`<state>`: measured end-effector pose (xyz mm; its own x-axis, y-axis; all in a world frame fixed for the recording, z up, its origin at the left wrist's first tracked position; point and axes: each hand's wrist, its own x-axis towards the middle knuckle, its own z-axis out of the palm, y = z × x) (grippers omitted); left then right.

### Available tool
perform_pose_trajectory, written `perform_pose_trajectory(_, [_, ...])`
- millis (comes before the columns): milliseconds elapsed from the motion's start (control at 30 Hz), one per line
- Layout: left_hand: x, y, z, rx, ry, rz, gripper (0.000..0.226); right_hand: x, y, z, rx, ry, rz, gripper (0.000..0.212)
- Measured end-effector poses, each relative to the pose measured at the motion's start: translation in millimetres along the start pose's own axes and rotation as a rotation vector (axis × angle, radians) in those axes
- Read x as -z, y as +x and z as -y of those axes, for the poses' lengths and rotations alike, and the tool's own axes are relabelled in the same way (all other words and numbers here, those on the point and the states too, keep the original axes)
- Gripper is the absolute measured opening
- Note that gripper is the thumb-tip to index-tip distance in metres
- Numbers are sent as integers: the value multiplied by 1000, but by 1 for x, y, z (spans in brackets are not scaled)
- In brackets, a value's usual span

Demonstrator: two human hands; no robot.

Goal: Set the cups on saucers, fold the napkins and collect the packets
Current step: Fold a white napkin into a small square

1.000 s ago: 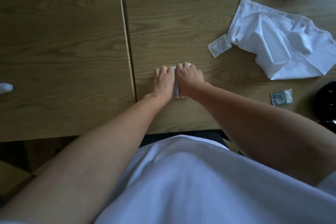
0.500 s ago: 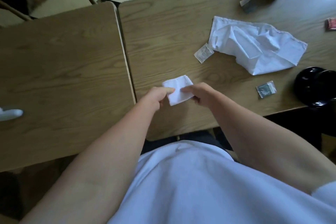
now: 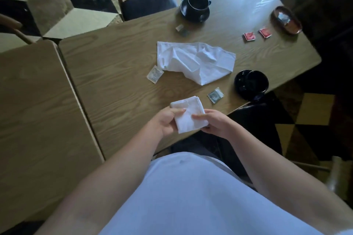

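Above the counter point(image 3: 114, 74) near edge: folded napkin point(image 3: 188, 113) pinched by left hand point(image 3: 168, 121) and right hand point(image 3: 214, 123), both grips clenched on it. Soft, light, limp; likely best gripped at opposite edges.

A wooden worktop point(image 3: 118, 74) carries a crumpled white napkin point(image 3: 194, 62) at its centre. Around the napkin lie a clear packet point(image 3: 155, 73), a grey packet point(image 3: 215, 95), two red packets point(image 3: 257, 34), two black cups on saucers point(image 3: 195, 7) and a brown tray point(image 3: 286, 22).
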<state>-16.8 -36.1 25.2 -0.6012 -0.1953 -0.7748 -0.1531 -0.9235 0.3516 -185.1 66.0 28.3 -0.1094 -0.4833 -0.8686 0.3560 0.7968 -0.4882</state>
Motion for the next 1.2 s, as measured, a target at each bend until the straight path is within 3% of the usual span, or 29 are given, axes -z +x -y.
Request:
perform_pose_trajectory(233, [-51,47,1,-53,24,-256,39,64,36,10,-46,-93,-18,38])
perform_pose_trajectory(333, [-67,65,5,-55,6,-338,37,93,54,15,-80,77,-21,41])
perform_pose_trajectory(433, [-77,77,7,-57,-21,-424,30,114,74,22,-98,242,-209,46])
perform_pose_trajectory(567, [-80,84,10,-50,-55,-477,31,120,102,37,-90,-12,-456,36])
perform_pose_trajectory(767, [-88,90,7,-65,-59,-514,33,104,127,75,-172,225,-327,23])
perform_pose_trajectory(900, [-93,95,5,-66,-110,-499,31,97,126,101,-95,341,-101,27])
perform_pose_trajectory(967, [-98,99,3,-61,-116,-473,32,106,120,103,-67,216,-96,31])
perform_pose_trajectory(1067, [-105,112,2,-31,-108,-405,43,128,102,88,22,-318,-222,45])
perform_pose_trajectory(1133, [-111,122,4,-20,-129,-291,48,140,85,74,-14,-431,-140,59])
perform_pose_trajectory(1200, [-116,130,7,2,-116,-200,46,147,73,63,-44,-435,-14,51])
